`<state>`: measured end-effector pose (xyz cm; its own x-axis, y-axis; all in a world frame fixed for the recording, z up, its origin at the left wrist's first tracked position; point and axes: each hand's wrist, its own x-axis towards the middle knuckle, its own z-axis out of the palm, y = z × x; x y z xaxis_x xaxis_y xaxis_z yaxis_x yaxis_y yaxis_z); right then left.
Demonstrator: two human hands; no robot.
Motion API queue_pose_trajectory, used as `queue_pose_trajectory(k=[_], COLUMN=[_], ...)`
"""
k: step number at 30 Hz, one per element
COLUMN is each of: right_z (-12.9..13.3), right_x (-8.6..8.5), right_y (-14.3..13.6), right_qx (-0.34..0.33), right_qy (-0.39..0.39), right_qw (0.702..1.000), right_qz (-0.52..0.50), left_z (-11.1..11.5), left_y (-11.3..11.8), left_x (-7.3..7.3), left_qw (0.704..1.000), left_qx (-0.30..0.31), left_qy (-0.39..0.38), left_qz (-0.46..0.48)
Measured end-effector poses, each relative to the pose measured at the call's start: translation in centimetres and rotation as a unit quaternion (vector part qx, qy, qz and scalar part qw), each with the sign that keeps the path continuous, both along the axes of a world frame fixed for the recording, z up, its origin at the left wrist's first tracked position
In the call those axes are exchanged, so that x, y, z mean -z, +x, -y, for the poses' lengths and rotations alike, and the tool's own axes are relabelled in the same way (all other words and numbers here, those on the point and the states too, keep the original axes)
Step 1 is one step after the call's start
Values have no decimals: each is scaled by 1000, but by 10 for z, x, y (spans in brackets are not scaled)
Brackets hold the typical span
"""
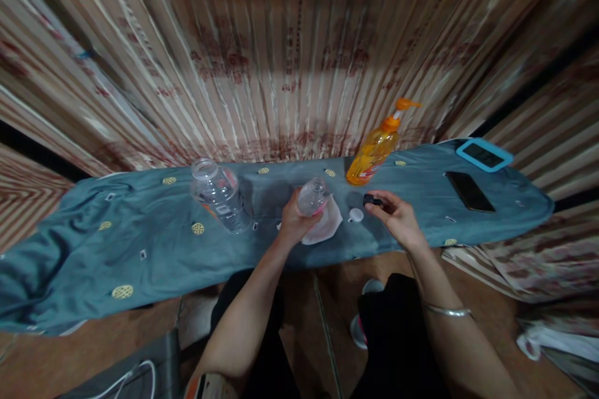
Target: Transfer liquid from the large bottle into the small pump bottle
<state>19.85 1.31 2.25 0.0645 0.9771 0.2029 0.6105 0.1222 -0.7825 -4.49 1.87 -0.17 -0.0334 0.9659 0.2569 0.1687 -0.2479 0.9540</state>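
My left hand (298, 222) is wrapped round a small clear bottle (311, 198) with an uncapped mouth, held just above the board. Partly behind it lies a white cloth (327, 224). Between thumb and fingers, my right hand (397, 218) pinches a small black cap (372, 200) over the fabric. Close to that hand, a round white lid (356, 215) rests flat. To the left stands a large clear plastic bottle (222, 196) with an open top. A pump bottle of orange liquid (373, 153) stands beyond my right hand.
The long narrow board has a teal patterned cover (168, 249). Toward its right end lie a black phone (469, 191) and a blue-framed rectangular object (484, 154). Striped curtains (290, 62) hang right behind the board. My legs are below its near edge.
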Motion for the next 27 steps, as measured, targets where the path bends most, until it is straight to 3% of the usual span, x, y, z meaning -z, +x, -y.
queue_pose_trajectory(k=[4,7,10,15,20,27], right_z=[1,0,-5,-18,-28,-27], right_x=[-67,-114,-141,-154,-161,-167], right_y=[-37,-63,-77,-82,-90,-108], right_qx=[-132,-232,-287,-351,-381,-316], right_qy=[55,57,48,68,36,-8], right_qw=[988,968,927,849,804,741], right_qz=[-53,74,238,389,455,592], left_z=[2,3,4,4,3,3], left_y=[1,3,4,5,6,8], left_x=[-4,-9,-14,-20,-19,-17], left_qw=[1000,999,999,997,995,994], left_qx=[8,2,6,20,25,28], left_qy=[6,-14,-27,-39,-36,-38], left_qz=[-4,-32,-43,-67,-88,-98])
